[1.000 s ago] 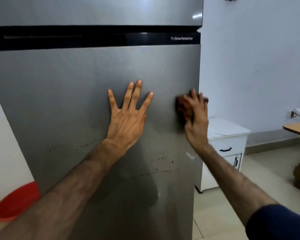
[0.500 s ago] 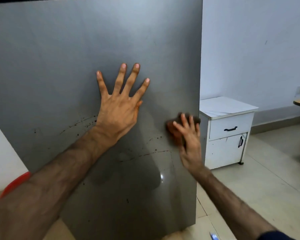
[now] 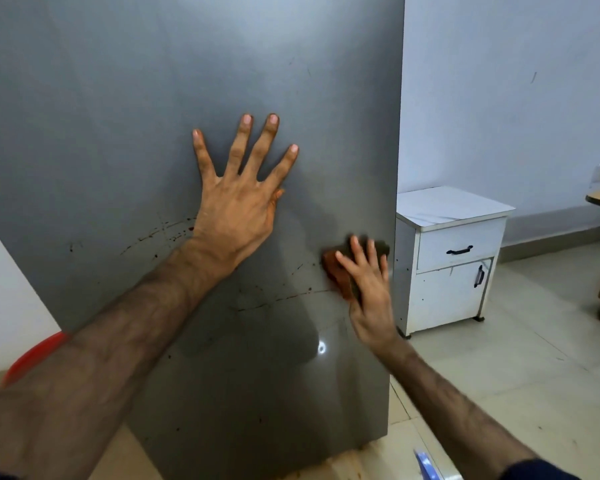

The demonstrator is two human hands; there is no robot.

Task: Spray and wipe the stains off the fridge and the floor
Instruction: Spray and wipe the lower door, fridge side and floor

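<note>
While our left hand [image 3: 236, 206] lies flat against the grey fridge door [image 3: 125, 109], its fingers are straight and widely spread, and it holds nothing. Our right hand [image 3: 369, 292] presses a brownish-red cloth [image 3: 338, 273] against the same door, near the door's right edge and lower than the left hand. The fingers of the right hand are extended over the cloth rather than curled round it; the cloth shows beyond the fingertips and to their left.

Dark red stains [image 3: 167, 233] run in a thin splattered line across the door just left of the left wrist. A second streak [image 3: 284, 299] runs across the door below the left hand and ends at the cloth. A few small specks sit lower on the door.

To the right of the fridge, a white cabinet [image 3: 447, 265] stands on the tiled floor [image 3: 499, 375], with one drawer above one door; both are closed, so we cannot tell their contents. To the left of the fridge, part of a red basin [image 3: 35, 355] shows behind our left forearm; its inside is hidden. At the foot of the fridge, a blue object [image 3: 426, 465] shows partly at the frame edge.
</note>
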